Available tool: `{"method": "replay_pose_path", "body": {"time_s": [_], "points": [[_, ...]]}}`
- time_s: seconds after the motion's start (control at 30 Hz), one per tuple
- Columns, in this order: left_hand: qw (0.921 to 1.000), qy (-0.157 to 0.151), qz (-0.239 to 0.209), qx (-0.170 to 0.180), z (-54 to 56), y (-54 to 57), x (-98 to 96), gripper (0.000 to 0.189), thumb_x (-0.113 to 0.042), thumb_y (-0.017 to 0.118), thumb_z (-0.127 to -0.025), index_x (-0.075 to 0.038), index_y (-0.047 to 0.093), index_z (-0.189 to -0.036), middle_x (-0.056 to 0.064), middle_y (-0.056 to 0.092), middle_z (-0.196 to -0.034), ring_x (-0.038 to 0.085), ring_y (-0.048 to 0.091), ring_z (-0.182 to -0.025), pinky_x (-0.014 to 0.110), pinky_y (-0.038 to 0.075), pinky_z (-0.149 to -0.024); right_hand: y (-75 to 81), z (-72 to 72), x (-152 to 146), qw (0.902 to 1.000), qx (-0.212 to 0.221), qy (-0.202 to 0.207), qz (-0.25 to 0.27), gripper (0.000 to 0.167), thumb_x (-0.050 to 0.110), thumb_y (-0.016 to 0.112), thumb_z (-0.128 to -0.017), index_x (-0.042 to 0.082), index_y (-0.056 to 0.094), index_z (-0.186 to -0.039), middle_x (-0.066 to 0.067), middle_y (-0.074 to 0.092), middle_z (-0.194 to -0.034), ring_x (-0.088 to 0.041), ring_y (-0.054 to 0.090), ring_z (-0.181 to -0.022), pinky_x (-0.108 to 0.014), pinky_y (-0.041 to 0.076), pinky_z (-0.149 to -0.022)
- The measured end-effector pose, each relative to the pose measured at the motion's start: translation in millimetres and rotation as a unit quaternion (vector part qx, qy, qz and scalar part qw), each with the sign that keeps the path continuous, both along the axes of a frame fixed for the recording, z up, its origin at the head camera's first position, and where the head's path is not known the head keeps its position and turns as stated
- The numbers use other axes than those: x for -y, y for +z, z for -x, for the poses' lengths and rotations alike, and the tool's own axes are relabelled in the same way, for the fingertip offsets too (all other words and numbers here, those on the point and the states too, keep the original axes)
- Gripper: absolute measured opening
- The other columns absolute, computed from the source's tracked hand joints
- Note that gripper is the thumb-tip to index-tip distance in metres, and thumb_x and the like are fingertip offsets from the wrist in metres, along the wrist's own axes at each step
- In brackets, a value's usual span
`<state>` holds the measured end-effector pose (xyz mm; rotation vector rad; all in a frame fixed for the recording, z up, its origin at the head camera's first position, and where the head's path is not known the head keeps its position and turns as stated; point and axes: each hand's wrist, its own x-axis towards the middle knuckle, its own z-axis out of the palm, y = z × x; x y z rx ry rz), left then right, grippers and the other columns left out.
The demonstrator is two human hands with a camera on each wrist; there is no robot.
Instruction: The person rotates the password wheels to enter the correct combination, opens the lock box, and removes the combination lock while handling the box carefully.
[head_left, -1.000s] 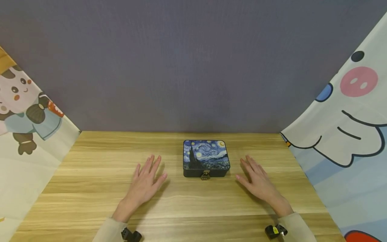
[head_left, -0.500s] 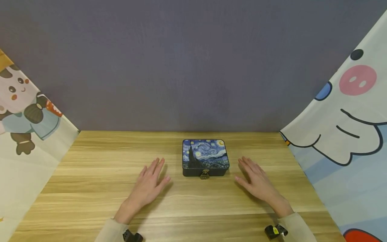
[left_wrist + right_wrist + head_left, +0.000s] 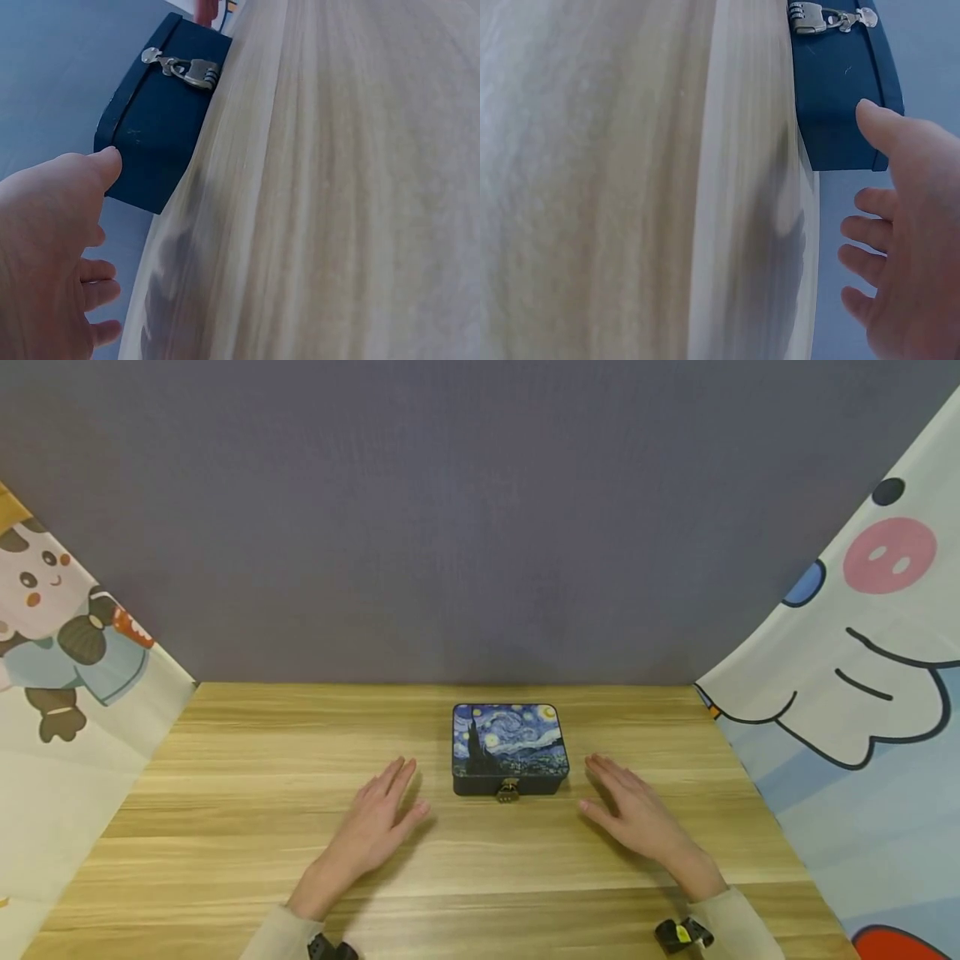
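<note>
A small dark box (image 3: 510,743) with a swirling blue night-sky picture on its lid sits toward the back of the table, lid down. On its front hangs a metal combination padlock (image 3: 507,790), whose number wheels show in the left wrist view beside the padlock body (image 3: 201,73). My left hand (image 3: 369,827) is held over the table to the left of the box, fingers extended and thumb apart, holding nothing. To the right, my right hand (image 3: 637,814) has its fingertips close to the box's front right corner and also holds nothing. Both hands cast shadows on the wood.
The wood-grain table (image 3: 480,893) ends at a plain grey partition (image 3: 450,527) behind the box. Cartoon-printed curtains flank it, a left curtain (image 3: 82,793) and a right curtain (image 3: 832,827). Black wrist cameras sit at both cuffs, such as the right camera (image 3: 682,935).
My left hand has moved right, nearer the box, with its fingers drawn closer together. The right hand's fingertips have shifted slightly left toward the box. The box stays in place.
</note>
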<state>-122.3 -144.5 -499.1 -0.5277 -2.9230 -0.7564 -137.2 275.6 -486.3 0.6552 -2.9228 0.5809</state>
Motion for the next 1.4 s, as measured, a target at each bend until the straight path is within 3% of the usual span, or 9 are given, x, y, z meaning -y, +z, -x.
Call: {"method": "replay_pose_path", "body": {"time_s": [0.4, 0.8, 1.4], "points": [[0.9999, -0.011, -0.007, 0.006, -2.9, 2.4, -4.6, 0.072, -0.046, 0.058, -0.104, -0.003, 0.039, -0.158, 0.026, 0.037, -0.160, 0.047, 0.042, -0.144, 0.064, 0.035, -0.120, 1.3, -3.3, 4.7, 0.9999, -0.007, 0.006, -0.010, 0.066, 0.039, 0.066, -0.100, -0.002, 0.050, -0.149, -0.026, 0.047, -0.154, -0.048, 0.046, -0.141, -0.067, 0.036, -0.118], [0.9995, -0.020, -0.009, -0.024, -3.9, 1.4, -10.3, 0.067, -0.043, 0.061, -0.103, 0.000, 0.047, -0.152, 0.028, 0.045, -0.155, 0.048, 0.050, -0.137, 0.065, 0.041, -0.115, 0.1, -3.0, 6.4, 0.9997, -0.008, 0.013, -0.018, 0.059, 0.041, 0.067, -0.099, 0.001, 0.059, -0.142, -0.025, 0.053, -0.149, -0.047, 0.051, -0.137, -0.067, 0.039, -0.116], [0.9996, -0.015, -0.016, -0.016, -4.9, 3.1, -18.4, 0.059, -0.042, 0.065, -0.101, -0.001, 0.057, -0.143, 0.019, 0.059, -0.142, 0.038, 0.057, -0.131, 0.057, 0.044, -0.117, 3.3, -3.3, 14.7, 0.9988, -0.047, 0.015, 0.004, 0.036, 0.031, 0.075, -0.095, 0.006, 0.073, -0.120, -0.013, 0.072, -0.122, -0.036, 0.067, -0.115, -0.059, 0.055, -0.100]]}}
